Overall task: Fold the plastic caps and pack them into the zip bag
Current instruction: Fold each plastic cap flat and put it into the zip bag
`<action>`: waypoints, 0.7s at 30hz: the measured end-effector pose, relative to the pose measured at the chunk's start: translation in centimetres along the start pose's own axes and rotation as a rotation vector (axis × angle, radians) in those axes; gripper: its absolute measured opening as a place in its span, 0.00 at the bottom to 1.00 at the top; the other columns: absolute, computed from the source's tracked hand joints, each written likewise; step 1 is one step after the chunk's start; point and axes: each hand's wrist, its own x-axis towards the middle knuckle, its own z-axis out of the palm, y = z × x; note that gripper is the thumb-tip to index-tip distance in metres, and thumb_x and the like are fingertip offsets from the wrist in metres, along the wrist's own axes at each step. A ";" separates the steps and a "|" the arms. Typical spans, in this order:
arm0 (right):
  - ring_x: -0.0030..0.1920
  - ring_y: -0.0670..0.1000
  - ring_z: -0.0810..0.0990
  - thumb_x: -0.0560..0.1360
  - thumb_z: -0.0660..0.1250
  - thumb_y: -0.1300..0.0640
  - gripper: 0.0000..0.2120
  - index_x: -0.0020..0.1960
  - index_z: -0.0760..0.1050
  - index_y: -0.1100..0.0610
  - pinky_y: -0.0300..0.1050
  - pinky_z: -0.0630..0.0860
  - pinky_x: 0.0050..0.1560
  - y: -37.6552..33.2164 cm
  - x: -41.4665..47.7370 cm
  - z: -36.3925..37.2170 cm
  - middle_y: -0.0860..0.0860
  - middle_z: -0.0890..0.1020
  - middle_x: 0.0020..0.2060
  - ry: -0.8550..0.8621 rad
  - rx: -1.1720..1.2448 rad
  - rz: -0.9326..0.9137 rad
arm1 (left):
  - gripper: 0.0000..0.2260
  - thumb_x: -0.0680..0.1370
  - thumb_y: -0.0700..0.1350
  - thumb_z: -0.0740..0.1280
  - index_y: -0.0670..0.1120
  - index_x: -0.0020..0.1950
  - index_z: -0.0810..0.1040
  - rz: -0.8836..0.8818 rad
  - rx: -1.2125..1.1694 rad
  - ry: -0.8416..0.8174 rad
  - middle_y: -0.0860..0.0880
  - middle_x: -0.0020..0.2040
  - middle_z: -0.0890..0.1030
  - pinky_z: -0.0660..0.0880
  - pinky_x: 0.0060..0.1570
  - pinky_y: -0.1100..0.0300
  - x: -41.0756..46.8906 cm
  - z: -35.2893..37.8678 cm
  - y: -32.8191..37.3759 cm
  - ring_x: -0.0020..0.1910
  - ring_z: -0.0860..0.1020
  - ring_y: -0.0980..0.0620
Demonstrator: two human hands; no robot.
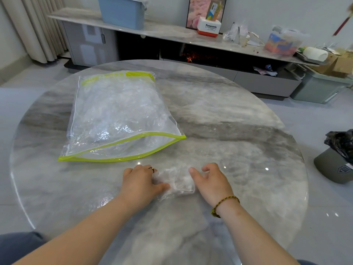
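A crumpled, folded clear plastic cap (176, 181) lies on the marble table near its front edge, between my two hands. My left hand (141, 181) grips the cap's left edge, with curled fingers on top and the thumb against its lower side. My right hand (211, 181) rests at the cap's right edge, its thumb stretched onto the plastic and its other fingers loosely curled away from it. Behind and to the left lies the clear zip bag (116, 113) with lime-green trim. Its mouth gapes open toward me and several clear caps are inside.
The round grey marble table (229, 115) fills the view. A bin with a black liner (338, 155) stands on the floor to the right. A low cabinet (172, 33) cluttered with boxes runs along the far wall.
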 end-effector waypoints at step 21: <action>0.30 0.49 0.65 0.72 0.62 0.71 0.15 0.33 0.65 0.55 0.41 0.64 0.32 -9.2 2.6 9.8 0.53 0.69 0.32 -0.058 0.891 0.081 | 0.17 0.68 0.40 0.74 0.43 0.55 0.77 -0.152 0.214 0.298 0.45 0.54 0.76 0.61 0.52 0.54 1.0 -10.1 -10.6 0.56 0.73 0.40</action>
